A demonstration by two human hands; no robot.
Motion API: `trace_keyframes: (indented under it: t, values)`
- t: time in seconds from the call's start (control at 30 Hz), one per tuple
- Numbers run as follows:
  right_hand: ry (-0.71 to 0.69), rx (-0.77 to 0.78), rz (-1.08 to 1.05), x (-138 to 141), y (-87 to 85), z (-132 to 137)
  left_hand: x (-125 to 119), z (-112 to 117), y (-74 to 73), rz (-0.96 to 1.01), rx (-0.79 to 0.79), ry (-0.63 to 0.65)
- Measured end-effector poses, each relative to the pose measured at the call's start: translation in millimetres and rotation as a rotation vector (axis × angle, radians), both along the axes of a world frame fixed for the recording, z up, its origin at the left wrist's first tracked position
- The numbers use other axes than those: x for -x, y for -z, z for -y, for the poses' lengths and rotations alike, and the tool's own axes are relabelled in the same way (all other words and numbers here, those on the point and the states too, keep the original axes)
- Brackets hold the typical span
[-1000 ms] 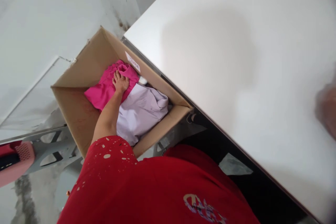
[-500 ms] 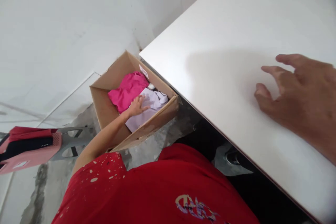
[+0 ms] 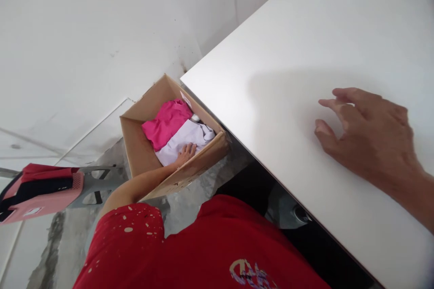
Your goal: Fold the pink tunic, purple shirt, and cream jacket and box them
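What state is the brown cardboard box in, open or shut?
Open: the cardboard box has no cover; pink fabric and, under the left hand, lilac fabric show inside.

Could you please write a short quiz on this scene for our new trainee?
1. True or false: the left grip lies on the pale shirt inside the cardboard box.
2. Multiple choice: what colour is the garment beside that shirt? A pink, B green, C black.
3. Fill the gap: the box stands beside the edge of a white ____.

Key: 1 true; 2 A; 3 table.
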State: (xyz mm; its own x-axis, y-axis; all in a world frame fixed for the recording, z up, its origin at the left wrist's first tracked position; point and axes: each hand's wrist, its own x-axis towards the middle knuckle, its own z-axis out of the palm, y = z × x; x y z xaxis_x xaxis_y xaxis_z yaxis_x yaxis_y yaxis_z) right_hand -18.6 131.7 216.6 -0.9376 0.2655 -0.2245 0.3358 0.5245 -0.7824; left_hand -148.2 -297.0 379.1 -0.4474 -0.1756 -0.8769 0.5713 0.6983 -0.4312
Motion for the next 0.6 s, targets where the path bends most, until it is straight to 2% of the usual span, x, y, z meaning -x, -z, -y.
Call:
trace_keyframes:
  t: [0.17,0.3,0.6]
  values:
    - [0.033,-0.023,0.020,1.6,-0.6,3.5,-3.4,7.7,3.8,0.020,0.023,-0.030]
    - [0.076,0.020,0.057,4.6,1.7,6.2,-3.2,11.8,3.8,0.005,0.017,-0.040]
    - [0.118,0.012,0.149,-0.3,8.7,8.1,-16.0,20.1,30.3,-0.074,0.008,-0.010]
